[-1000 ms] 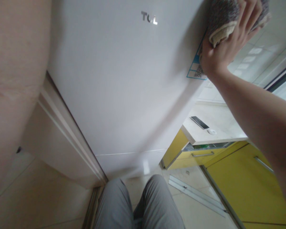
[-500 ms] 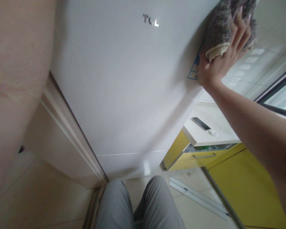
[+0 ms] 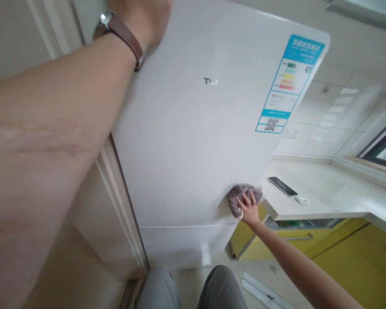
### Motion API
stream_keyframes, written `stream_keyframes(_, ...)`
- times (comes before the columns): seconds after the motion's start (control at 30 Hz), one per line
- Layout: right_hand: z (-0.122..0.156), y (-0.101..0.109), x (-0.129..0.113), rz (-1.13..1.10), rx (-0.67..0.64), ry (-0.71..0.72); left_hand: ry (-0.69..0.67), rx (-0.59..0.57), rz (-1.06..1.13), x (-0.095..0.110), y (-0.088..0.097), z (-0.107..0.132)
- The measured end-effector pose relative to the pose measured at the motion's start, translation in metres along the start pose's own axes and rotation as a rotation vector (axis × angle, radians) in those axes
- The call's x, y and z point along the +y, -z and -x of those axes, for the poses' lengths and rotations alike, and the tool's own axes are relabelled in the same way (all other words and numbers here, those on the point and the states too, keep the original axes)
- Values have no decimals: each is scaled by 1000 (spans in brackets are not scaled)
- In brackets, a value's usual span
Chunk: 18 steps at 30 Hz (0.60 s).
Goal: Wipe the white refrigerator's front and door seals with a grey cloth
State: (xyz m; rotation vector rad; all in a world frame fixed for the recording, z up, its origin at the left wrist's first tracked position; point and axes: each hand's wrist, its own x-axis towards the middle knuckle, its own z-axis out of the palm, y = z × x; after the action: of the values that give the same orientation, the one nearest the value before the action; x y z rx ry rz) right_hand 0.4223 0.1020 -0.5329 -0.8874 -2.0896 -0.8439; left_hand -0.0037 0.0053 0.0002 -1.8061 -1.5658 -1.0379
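Observation:
A white refrigerator door [image 3: 186, 154] with a TCL badge fills the middle of the head view. My right hand [image 3: 249, 210] presses a bunched grey-brown cloth [image 3: 236, 199] against the door's lower right part, fingers curled over it. My left hand [image 3: 152, 19] is at the upper left of the door, cut off by the top edge, so its fingers do not show. A brown-strapped wristwatch [image 3: 127, 38] is on that wrist. A blue and white energy label [image 3: 283, 101] with a QR code is stuck on the door's right side.
Right of the refrigerator, a white countertop [image 3: 328, 189] bears a phone [image 3: 282, 186] and a small white object [image 3: 302, 201]. Below are yellow cabinets [image 3: 357, 253] and a partly open drawer [image 3: 292, 238]. A pale strip [image 3: 263, 292] lies on the floor. A door frame [image 3: 120, 206] borders the left.
My right hand has moved down the door with the cloth, from the upper right to near the lower seam, uncovering the energy label. My left hand and watch have come into view.

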Motion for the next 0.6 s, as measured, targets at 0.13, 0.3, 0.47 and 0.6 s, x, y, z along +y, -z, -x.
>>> stream_keyframes(0.13, 48, -17, -17, -184, -425, 524, 81, 326, -206, 12, 7, 5)
stream_keyframes(0.3, -11, 1, 4, -225, -570, 788, 72, 315, -245, 11, 4, 6)
stream_keyframes(0.47, -165, 84, 44, -9, -473, 636, 92, 308, -241, 12, 6, 7)
stream_keyframes(0.6, -314, 178, 60, 167, -96, 142, 107, 299, -245, 12, 5, 7)
